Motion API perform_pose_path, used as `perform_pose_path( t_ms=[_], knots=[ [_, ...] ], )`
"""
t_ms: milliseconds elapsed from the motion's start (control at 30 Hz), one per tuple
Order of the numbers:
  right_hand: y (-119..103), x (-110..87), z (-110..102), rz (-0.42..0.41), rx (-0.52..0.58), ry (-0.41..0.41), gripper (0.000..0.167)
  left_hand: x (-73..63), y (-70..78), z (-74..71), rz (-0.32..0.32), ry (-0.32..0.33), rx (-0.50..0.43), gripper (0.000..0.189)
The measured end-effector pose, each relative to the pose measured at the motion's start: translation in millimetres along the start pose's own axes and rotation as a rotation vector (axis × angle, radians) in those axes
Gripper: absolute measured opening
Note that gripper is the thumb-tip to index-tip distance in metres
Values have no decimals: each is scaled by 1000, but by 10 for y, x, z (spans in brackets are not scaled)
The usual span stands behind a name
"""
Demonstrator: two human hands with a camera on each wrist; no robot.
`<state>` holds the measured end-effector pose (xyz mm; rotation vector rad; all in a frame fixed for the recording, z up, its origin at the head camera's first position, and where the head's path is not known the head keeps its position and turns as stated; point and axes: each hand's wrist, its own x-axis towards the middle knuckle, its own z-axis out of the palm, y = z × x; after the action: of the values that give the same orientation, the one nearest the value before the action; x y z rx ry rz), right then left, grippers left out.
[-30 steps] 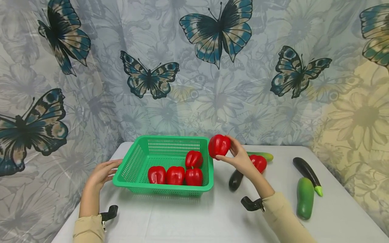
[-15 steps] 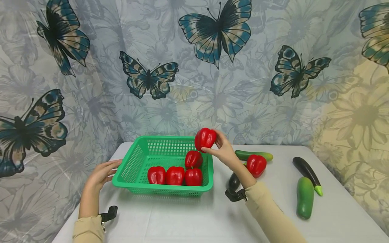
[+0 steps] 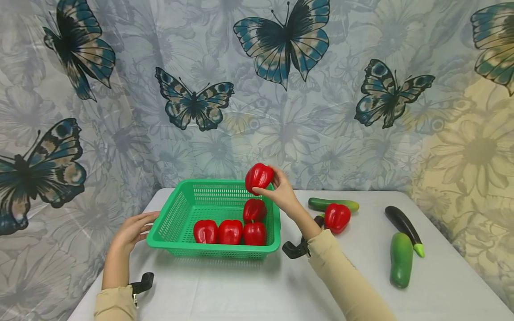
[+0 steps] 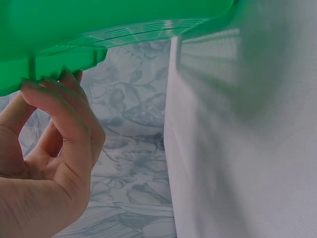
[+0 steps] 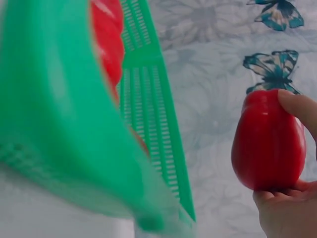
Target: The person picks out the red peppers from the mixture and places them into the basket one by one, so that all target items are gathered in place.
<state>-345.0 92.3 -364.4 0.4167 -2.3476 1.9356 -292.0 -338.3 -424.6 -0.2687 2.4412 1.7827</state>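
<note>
In the head view, my right hand [image 3: 282, 194] holds a red bell pepper [image 3: 258, 177] between thumb and fingers, raised over the back right corner of the green basket [image 3: 213, 248]. The right wrist view shows the pepper [image 5: 269, 146] with the thumb on its top and fingers under it. Several more red bell peppers [image 3: 230, 232] lie inside, along the basket's front and right side. At the left end is my left hand [image 3: 134, 229], its fingertips touching the rim. From the left wrist, loosely bent fingers [image 4: 74, 124] meet the rim's underside.
Right of the basket lie another red bell pepper [image 3: 337, 218], a cucumber [image 3: 327, 204] and a dark eggplant [image 3: 319, 220], partly hidden behind the right arm. Farther right are a second eggplant [image 3: 403, 225] and a thick green cucumber-like vegetable [image 3: 401, 261]. A butterfly-patterned cloth [image 3: 281, 133] hangs behind the table.
My right hand has carried the bell pepper leftward and a little up, from beside the basket's right edge to above its back right corner. The left hand stays at the rim.
</note>
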Motion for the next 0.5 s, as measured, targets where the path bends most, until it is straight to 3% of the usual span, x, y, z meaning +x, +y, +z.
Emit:
perform_pose_path(
  t_ms=[500],
  knots=[
    [-42, 121, 225, 22, -4, 60, 87, 7, -13, -18, -5, -14, -10, 63]
  ],
)
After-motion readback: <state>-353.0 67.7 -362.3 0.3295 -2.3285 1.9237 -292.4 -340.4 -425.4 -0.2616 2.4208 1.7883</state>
